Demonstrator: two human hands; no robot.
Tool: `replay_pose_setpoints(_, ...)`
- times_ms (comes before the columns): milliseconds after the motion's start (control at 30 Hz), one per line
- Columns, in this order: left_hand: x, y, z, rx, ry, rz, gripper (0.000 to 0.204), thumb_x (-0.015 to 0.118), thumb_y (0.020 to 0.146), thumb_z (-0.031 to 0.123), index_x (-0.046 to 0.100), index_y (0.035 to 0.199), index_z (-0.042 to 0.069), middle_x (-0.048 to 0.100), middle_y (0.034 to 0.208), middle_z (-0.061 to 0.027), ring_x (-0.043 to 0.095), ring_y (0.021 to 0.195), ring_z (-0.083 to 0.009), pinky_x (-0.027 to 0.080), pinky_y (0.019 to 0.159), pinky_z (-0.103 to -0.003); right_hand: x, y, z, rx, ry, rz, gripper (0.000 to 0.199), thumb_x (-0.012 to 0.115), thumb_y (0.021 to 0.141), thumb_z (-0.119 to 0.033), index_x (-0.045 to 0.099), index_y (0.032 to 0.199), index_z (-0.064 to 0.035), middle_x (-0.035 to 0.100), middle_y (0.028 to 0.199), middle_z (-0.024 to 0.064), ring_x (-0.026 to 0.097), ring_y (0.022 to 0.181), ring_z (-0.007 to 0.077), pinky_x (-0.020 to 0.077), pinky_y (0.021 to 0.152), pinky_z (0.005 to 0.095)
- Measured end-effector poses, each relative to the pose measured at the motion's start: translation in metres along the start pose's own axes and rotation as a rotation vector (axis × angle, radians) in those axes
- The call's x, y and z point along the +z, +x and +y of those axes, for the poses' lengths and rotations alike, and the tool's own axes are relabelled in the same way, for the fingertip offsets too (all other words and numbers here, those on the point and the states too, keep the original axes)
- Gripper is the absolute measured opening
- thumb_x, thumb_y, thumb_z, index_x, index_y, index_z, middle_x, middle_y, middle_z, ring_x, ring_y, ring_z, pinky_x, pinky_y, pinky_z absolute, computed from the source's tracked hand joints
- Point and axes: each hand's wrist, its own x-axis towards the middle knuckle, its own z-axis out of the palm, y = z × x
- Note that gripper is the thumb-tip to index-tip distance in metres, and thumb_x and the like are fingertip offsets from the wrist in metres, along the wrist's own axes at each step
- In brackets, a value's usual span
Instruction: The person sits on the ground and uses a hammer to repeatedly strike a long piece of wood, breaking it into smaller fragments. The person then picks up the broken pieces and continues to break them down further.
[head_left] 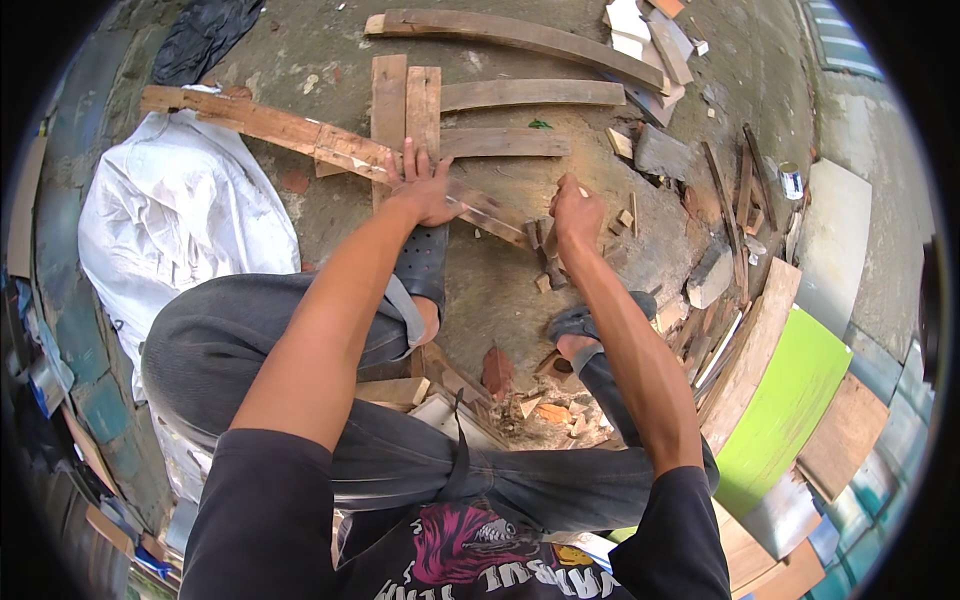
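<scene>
A long, worn wooden plank (285,128) slants from the upper left down toward the middle of the ground. My left hand (428,188) lies on it with fingers spread, pressing it from above. At the plank's near right end, my right hand (577,212) is closed in a fist around the handle of a hammer. The dark hammer head (545,256) shows just below and left of the fist, beside the plank end; much of the handle is hidden by my fingers. Under the plank, close to my left hand, are two short upright-lying boards (390,100).
Several boards (530,95) lie farther off. A white sack (190,200) bulges at left, below a black plastic bag (205,40). Wood scraps and rubble (710,275) cover the right side, near a green panel (785,400). Wood chips (555,415) lie between my legs.
</scene>
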Motion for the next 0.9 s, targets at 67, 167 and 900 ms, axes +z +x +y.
replay_pose_setpoints(67, 0.0, 0.0, 0.0, 0.003, -0.003, -0.005, 0.098, 0.053, 0.085, 0.067, 0.013, 0.156, 0.013, -0.002, 0.159, -0.03, -0.027, 0.143, -0.0464, -0.015, 0.107, -0.069, 0.002, 0.003, 0.0, 0.01, -0.012, 0.024, 0.038, 0.058, 0.084, -0.027, 0.055, 0.064, 0.0047, 0.049, 0.056, 0.0076, 0.045, 0.056, 0.0201, 0.0398, 0.06, 0.0424)
replay_pose_setpoints(167, -0.002, 0.0, 0.0, 0.0, -0.016, -0.023, 0.097, 0.053, 0.086, 0.066, 0.013, 0.156, 0.013, -0.002, 0.16, -0.0296, -0.026, 0.143, -0.0459, -0.015, 0.108, -0.069, 0.005, 0.001, -0.005, 0.02, 0.043, 0.058, 0.036, 0.06, 0.083, -0.026, 0.056, 0.063, 0.0037, 0.048, 0.056, 0.006, 0.043, 0.055, 0.0177, 0.0382, 0.057, 0.0397)
replay_pose_setpoints(900, -0.006, -0.001, 0.007, -0.066, 0.076, -0.034, 0.096, 0.051, 0.085, 0.07, 0.016, 0.156, 0.015, -0.002, 0.16, -0.0281, -0.026, 0.143, -0.0457, -0.014, 0.108, -0.068, -0.052, -0.009, 0.004, -0.276, 0.549, -0.115, 0.032, 0.056, 0.088, -0.01, 0.049, 0.059, -0.0003, 0.048, 0.056, 0.0014, 0.045, 0.057, 0.0113, 0.0354, 0.057, 0.0283)
